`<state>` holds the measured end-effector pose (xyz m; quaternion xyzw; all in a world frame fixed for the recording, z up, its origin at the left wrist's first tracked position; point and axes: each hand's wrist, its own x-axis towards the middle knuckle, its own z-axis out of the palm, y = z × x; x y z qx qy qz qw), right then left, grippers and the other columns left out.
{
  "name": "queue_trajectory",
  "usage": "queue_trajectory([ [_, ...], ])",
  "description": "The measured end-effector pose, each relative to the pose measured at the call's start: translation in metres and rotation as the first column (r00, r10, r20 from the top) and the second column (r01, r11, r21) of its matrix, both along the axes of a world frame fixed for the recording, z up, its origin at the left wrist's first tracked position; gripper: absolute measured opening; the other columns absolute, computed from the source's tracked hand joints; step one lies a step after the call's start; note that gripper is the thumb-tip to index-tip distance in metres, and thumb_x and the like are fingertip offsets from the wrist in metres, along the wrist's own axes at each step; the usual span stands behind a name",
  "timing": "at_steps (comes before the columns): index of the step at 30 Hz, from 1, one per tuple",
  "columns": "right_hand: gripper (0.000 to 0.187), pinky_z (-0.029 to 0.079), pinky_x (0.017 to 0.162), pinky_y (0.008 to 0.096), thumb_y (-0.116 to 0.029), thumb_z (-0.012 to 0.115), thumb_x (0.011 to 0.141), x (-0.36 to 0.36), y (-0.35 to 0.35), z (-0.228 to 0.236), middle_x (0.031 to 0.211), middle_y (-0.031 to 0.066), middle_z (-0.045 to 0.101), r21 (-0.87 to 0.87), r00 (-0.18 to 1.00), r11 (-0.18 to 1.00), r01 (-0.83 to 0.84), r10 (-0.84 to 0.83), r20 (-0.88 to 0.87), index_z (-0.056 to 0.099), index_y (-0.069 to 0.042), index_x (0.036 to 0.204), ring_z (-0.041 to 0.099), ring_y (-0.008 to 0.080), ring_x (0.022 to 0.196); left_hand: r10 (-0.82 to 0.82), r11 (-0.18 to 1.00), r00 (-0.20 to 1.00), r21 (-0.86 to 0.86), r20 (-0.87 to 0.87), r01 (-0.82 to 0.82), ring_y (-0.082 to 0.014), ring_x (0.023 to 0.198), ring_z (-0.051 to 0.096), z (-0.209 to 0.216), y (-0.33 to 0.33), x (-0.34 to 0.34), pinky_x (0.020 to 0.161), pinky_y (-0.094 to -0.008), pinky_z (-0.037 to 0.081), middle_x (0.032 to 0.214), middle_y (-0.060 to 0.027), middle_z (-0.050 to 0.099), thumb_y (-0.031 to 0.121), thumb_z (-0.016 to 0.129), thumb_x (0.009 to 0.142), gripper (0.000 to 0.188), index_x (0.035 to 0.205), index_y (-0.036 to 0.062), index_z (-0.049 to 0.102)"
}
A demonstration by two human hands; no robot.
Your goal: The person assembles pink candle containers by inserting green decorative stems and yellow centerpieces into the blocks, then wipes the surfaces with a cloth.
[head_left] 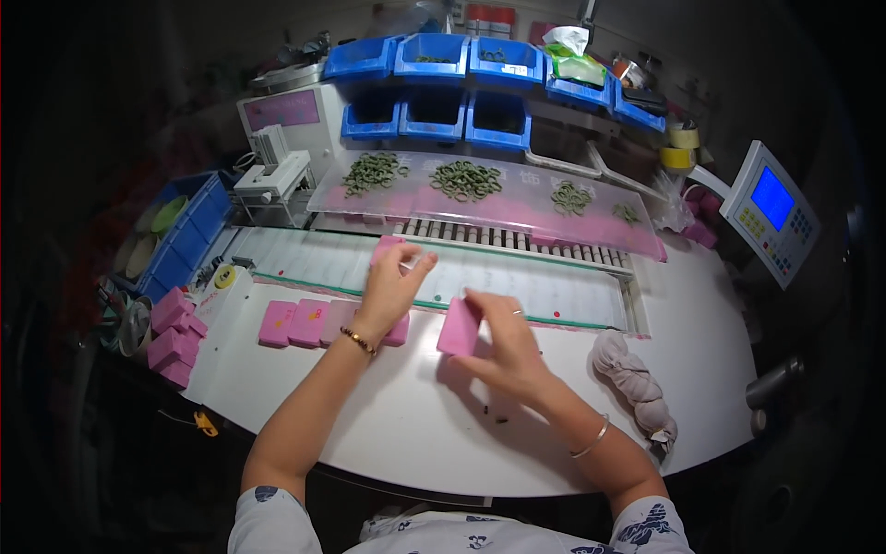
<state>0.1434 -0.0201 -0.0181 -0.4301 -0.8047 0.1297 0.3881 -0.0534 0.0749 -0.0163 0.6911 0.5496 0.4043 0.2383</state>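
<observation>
My right hand (pixel 512 346) grips a pink rubber mould (pixel 459 329), a flat rectangular block tilted up above the white table, with the thumb below and the fingers at its top edge. My left hand (pixel 395 286) reaches over the glass-topped strip, its fingers bent and apart; nothing shows clearly between them. Just behind these fingers another pink mould (pixel 386 246) is partly hidden. Beneath my left forearm runs a row of pink moulds (pixel 308 321), lying flat side by side, some covered by the arm.
Small green rings (pixel 466 180) lie in piles on a translucent shelf (pixel 526 208) above rollers (pixel 443 230). Blue bins (pixel 431 55) rise behind. A control panel (pixel 773 208) stands right, near a twisted cloth (pixel 635 390). Stacked pink blocks (pixel 173 342) and a white device (pixel 272 180) are left.
</observation>
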Motion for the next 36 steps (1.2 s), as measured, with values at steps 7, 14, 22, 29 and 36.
queue_trajectory([
  [7, 0.092, 0.043, 0.098, 0.0419, -0.014, 0.086, 0.059, 0.037, -0.021, 0.033, 0.129, 0.0182, 0.054, 0.148, 0.996, 0.988, 0.044, -0.031, -0.088, 0.044, -0.002, 0.14, 0.05, 0.034, 0.116, -0.192, 0.376, 0.214, -0.13, 0.958, 0.918, -0.0212, 0.113, 0.062, 0.016, -0.063, 0.046, 0.093, -0.035, 0.053, 0.128, -0.0154, 0.059, 0.044, 0.049, 0.101, 0.06, 0.139, -0.0035, 0.044],
  [14, 0.076, 0.044, 0.092, 0.0368, -0.028, 0.085, 0.071, 0.049, -0.028, 0.033, 0.118, 0.0132, 0.054, -0.189, 0.954, 0.98, -0.067, 0.007, -0.301, 0.05, -0.003, 0.133, 0.052, 0.0253, 0.107, -0.482, 0.644, 0.545, -0.144, 0.686, 0.751, -0.0174, 0.114, 0.057, 0.02, -0.081, 0.067, 0.101, -0.0328, 0.048, 0.13, -0.0081, 0.054, 0.0, 0.071, 0.082, 0.072, 0.146, -0.0001, 0.038],
  [22, 0.049, 0.049, 0.088, 0.0345, -0.01, 0.078, 0.078, 0.056, -0.033, 0.044, 0.11, 0.0104, 0.061, -0.12, 0.944, 0.97, -0.211, 0.171, -0.283, 0.057, -0.002, 0.122, 0.062, 0.0232, 0.1, -0.735, 0.524, 0.455, -0.006, 0.503, 0.852, -0.0153, 0.119, 0.051, 0.021, -0.075, 0.052, 0.103, -0.0312, 0.042, 0.122, -0.0034, 0.047, 0.008, 0.079, 0.08, 0.085, 0.152, 0.0072, 0.033],
  [29, 0.051, 0.051, 0.089, 0.0284, -0.001, 0.077, 0.079, 0.041, -0.032, 0.034, 0.11, 0.0071, 0.053, -0.14, 0.696, 0.983, -0.122, -0.016, -0.718, 0.053, -0.002, 0.124, 0.057, 0.0135, 0.096, -0.212, 0.653, 0.057, 0.098, 0.976, 0.751, -0.0158, 0.105, 0.058, 0.018, -0.086, 0.062, 0.095, -0.0301, 0.049, 0.115, -0.0044, 0.054, 0.003, 0.074, 0.085, 0.068, 0.143, 0.0071, 0.04],
  [36, 0.02, 0.044, 0.083, 0.0371, -0.017, 0.082, 0.072, 0.003, -0.054, 0.028, 0.095, 0.005, 0.058, 0.061, 0.976, 0.997, -0.042, 0.055, -0.212, 0.072, -0.011, 0.088, 0.052, 0.026, 0.094, 0.033, 0.748, -0.03, -0.005, 0.999, 0.663, -0.0213, 0.079, 0.064, -0.002, -0.079, 0.057, 0.072, -0.0351, 0.056, 0.084, -0.0102, 0.062, 0.043, 0.062, 0.094, 0.036, 0.1, 0.0083, 0.058],
])
